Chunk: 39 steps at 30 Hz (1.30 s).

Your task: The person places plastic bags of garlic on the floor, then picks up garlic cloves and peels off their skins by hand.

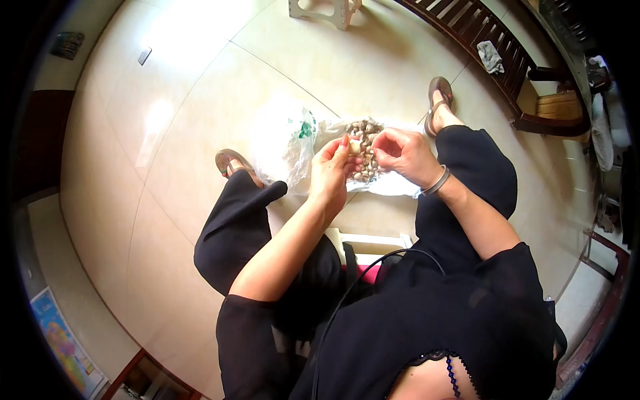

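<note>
My left hand (331,172) is closed in a pinch on a pale, roundish piece, perhaps a mushroom (355,147), held up over a white plastic sheet. Just to its right, my right hand (405,157) has its thumb and fingertips together; whatever is between them is too small to make out. Beneath both hands lies a pile of small brown and whitish lumps that look like mushrooms (366,127), partly hidden by my fingers. A clear plastic bag with green print (293,143) lies crumpled beside my left hand.
My sandalled feet flank the sheet. A white stool (340,12) stands on the tiled floor ahead. At the right is a dark wooden bench (460,30) with a crumpled cloth (491,57). A small dark object (145,56) lies on the floor far left.
</note>
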### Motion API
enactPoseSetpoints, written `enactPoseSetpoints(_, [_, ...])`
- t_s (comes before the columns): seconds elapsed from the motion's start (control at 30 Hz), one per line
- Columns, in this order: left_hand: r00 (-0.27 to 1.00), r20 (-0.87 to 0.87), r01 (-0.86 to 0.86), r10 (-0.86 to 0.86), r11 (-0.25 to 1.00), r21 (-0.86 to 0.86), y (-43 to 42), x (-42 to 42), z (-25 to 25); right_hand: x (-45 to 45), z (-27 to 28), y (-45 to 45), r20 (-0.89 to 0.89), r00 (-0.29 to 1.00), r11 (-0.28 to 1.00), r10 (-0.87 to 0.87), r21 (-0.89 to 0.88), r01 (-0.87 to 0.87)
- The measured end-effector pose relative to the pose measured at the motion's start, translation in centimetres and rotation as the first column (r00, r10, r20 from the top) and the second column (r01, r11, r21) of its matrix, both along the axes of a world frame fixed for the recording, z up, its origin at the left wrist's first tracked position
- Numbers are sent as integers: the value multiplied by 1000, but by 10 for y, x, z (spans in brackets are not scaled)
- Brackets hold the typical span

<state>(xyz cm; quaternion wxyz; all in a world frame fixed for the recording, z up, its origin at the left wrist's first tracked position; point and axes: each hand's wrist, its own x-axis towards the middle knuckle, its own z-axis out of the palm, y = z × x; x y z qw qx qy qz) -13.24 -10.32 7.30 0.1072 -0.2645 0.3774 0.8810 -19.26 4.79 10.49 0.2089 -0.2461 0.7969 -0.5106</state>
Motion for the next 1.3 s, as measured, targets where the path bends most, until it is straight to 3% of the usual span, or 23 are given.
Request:
enactPoseSetpoints(0.03, [1000,-5,-24,24,1000,6,1,0,3,1,-1,0,219,976,998,-10,-65,25])
enactPoseSetpoints(0.1, [999,-38,-12,13,1000,13,3,1,6,2,1,-2,337,941,990,-25,-121,70])
enactPoseSetpoints(0.47, [997,-79,-8,0,994,-108,5,0,-3,2,-9,-4,408,913,980,-25,-170,103])
enactPoseSetpoints(0.6, [996,-86,6,-22,982,-187,2,-4,-3,-3,-18,-5,346,937,978,-46,-174,112])
enactPoseSetpoints(0.77, [992,-124,-64,40,980,-189,3,-5,-8,-6,-23,-8,343,938,976,-41,-186,111])
enactPoseSetpoints(1.03, [995,-77,-82,59,932,-353,-3,4,-7,-5,-25,-24,394,919,992,22,-121,28])
enactPoseSetpoints(1.23, [986,-118,-153,117,911,-382,-21,7,-8,-3,-27,-46,127,992,991,24,-137,-7])
enactPoseSetpoints(1.3, [986,-118,-159,122,908,-387,-25,8,-8,-1,-27,-52,127,992,991,17,-136,0])
